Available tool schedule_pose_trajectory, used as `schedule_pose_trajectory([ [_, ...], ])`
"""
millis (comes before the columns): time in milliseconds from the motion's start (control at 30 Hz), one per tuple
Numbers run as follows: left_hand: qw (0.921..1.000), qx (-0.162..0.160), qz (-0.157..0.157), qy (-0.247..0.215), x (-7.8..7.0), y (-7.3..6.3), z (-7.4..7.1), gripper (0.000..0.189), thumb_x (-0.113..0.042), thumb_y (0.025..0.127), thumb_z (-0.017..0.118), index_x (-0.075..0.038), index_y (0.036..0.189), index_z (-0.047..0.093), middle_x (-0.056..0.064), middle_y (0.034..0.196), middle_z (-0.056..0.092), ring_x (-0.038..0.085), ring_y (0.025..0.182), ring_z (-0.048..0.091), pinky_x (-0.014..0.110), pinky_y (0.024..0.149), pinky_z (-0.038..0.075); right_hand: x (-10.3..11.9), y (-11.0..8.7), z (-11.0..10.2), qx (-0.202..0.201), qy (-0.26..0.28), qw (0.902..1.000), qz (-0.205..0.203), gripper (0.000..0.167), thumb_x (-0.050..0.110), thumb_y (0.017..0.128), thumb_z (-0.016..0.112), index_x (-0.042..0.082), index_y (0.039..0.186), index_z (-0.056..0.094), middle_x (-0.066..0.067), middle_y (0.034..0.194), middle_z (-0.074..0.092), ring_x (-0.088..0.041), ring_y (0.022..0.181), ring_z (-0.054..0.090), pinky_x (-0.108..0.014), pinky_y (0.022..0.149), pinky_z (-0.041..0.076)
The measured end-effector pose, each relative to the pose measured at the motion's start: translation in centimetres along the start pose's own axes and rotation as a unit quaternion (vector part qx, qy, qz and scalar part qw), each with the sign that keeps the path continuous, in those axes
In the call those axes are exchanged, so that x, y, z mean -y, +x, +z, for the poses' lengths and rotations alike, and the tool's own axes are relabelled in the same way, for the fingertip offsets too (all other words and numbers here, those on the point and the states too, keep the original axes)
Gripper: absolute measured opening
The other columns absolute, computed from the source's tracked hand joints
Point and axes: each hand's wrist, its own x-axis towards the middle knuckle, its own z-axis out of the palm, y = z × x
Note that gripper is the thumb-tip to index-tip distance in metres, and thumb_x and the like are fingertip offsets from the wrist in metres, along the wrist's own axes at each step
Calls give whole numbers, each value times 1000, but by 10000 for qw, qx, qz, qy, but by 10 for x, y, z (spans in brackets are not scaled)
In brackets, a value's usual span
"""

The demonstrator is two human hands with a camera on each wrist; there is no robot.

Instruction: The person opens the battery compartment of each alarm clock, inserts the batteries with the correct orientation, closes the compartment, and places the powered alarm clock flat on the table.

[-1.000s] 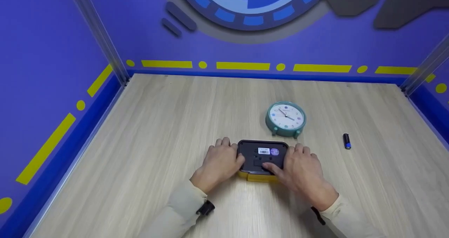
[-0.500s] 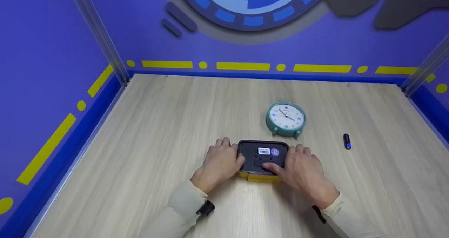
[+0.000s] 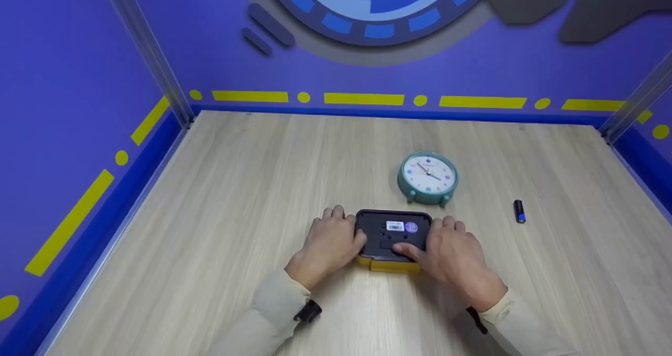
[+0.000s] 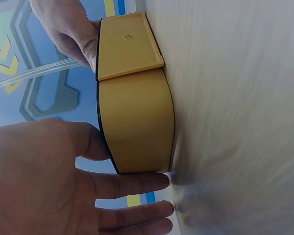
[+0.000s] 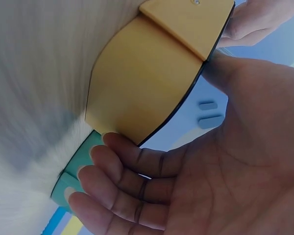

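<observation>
A yellow clock with a black back lies back side up on the table, carrying a white barcode label and a round purple sticker. My left hand holds its left end, thumb on the back's edge and index finger along the side. At the right end, my right hand grips it with fingers at the far corner. The right thumb presses on the small battery cover. In the left wrist view the yellow side wall stands against the tabletop; the clock's face is hidden underneath.
A green round clock lies face up just beyond the yellow one. One black and blue battery lies farther right. Blue panels with yellow marks close off the back and sides of the wooden table.
</observation>
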Motion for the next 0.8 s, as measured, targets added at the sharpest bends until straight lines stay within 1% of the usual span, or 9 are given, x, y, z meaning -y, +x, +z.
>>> schedule_pose_trajectory([
  [167, 10000, -6, -14, 12, -1, 0, 0, 45, -35, 106, 51, 3, 119, 72, 15, 105, 59, 31, 98, 56, 50, 84, 51, 0, -3, 0, -153, -2, 9999, -72, 97, 73, 92, 67, -21, 113, 57, -23, 91, 55, -37, 84, 59, -55, 79, 57],
  [267, 10000, -29, -5, 20, -1, 0, 0, 45, -35, 105, 51, 3, 119, 72, 14, 104, 59, 31, 98, 56, 49, 83, 51, 1, -3, 0, -181, -11, 9998, -89, 96, 72, 92, 67, -21, 113, 57, -23, 89, 54, -37, 83, 59, -56, 79, 57],
  [500, 10000, -26, 4, -21, 0, 0, -1, 44, -34, 105, 53, 4, 119, 71, 14, 104, 59, 30, 96, 55, 49, 83, 51, 1, -1, -1, -79, -40, 10000, -26, 98, 74, 92, 65, -21, 116, 56, -23, 91, 54, -36, 83, 58, -56, 80, 57],
  [633, 10000, -53, 18, -2, 1, 0, 0, 45, -34, 105, 53, 4, 119, 71, 15, 104, 59, 30, 96, 55, 49, 82, 51, -2, 2, 2, -28, 117, 9999, -52, 101, 75, 91, 66, -21, 119, 55, -25, 96, 56, -35, 85, 58, -55, 82, 57],
  [667, 10000, -45, 16, 4, 1, 0, 0, 45, -34, 106, 53, 4, 120, 72, 15, 104, 59, 30, 96, 55, 49, 83, 52, -3, 2, 2, -30, 194, 9998, -77, 99, 73, 92, 67, -21, 120, 55, -26, 97, 57, -36, 86, 58, -56, 82, 57],
  [733, 10000, -48, 11, 20, 1, 0, 0, 45, -35, 106, 53, 4, 119, 72, 15, 104, 59, 30, 96, 55, 48, 82, 52, -6, 3, 2, -34, 368, 9992, -145, 89, 65, 97, 67, -21, 118, 55, -26, 97, 57, -35, 86, 57, -55, 81, 57],
  [800, 10000, -57, 8, 13, 2, 1, -1, 45, -35, 106, 53, 4, 119, 72, 15, 104, 59, 30, 96, 55, 48, 81, 52, -9, 4, 1, -63, 579, 9980, -260, 72, 51, 103, 66, -19, 115, 56, -23, 93, 55, -35, 84, 56, -53, 79, 56],
])
